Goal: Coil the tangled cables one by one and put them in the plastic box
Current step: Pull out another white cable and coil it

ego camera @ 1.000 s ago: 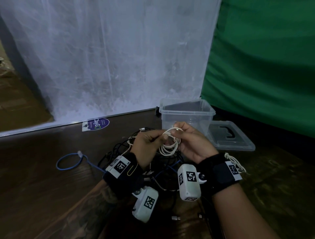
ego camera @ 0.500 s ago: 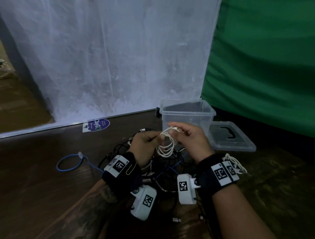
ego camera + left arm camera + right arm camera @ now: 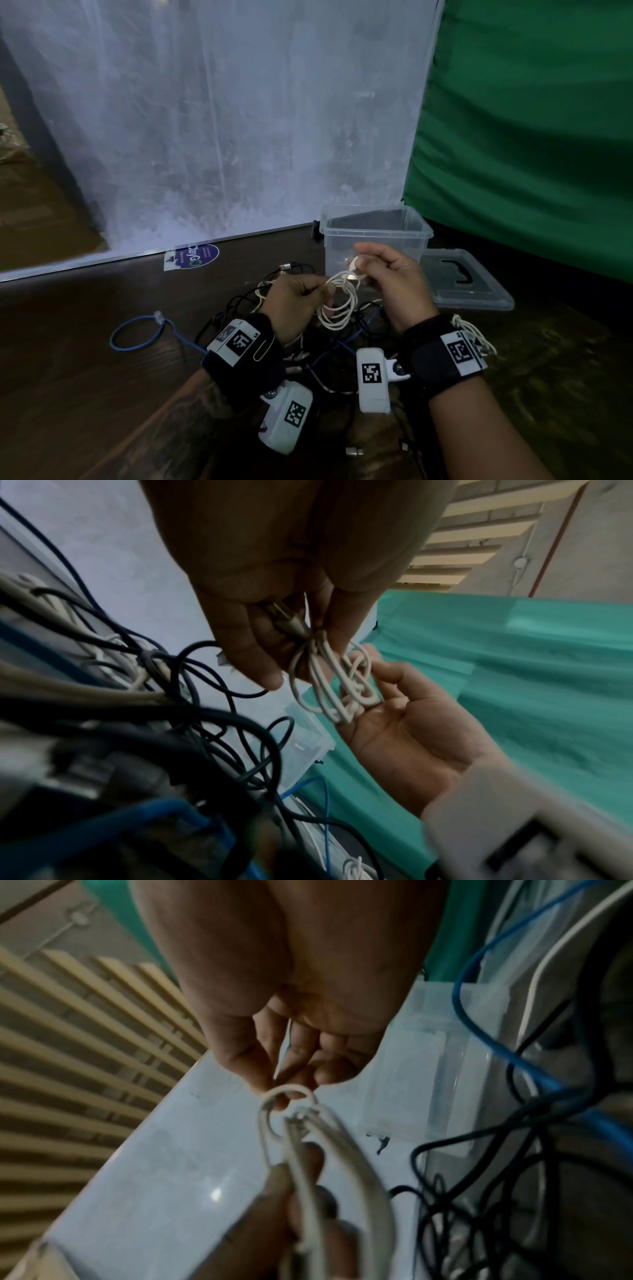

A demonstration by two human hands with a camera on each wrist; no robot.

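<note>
A thin white cable (image 3: 337, 301) hangs in several small loops between my hands, above the tangle. My left hand (image 3: 298, 301) pinches the bunched loops (image 3: 325, 685) at one side, with a plug held against its fingers. My right hand (image 3: 383, 274) pinches the cable's free end (image 3: 287, 1096) by its white plug, lifted a little above the coil. The clear plastic box (image 3: 375, 236) stands open just behind my right hand. A pile of black, blue and white cables (image 3: 308, 342) lies on the dark floor under both wrists.
The box's clear lid (image 3: 469, 281) lies flat to the right of the box. A blue network cable (image 3: 137, 334) loops out to the left of the pile. A white sheet hangs behind, a green cloth (image 3: 531, 137) at the right. A round sticker (image 3: 197, 257) lies near the wall.
My right hand has lifted and drawn the cable's end up and to the right, away from the coil. The left hand has kept its pinch on the loops almost in place.
</note>
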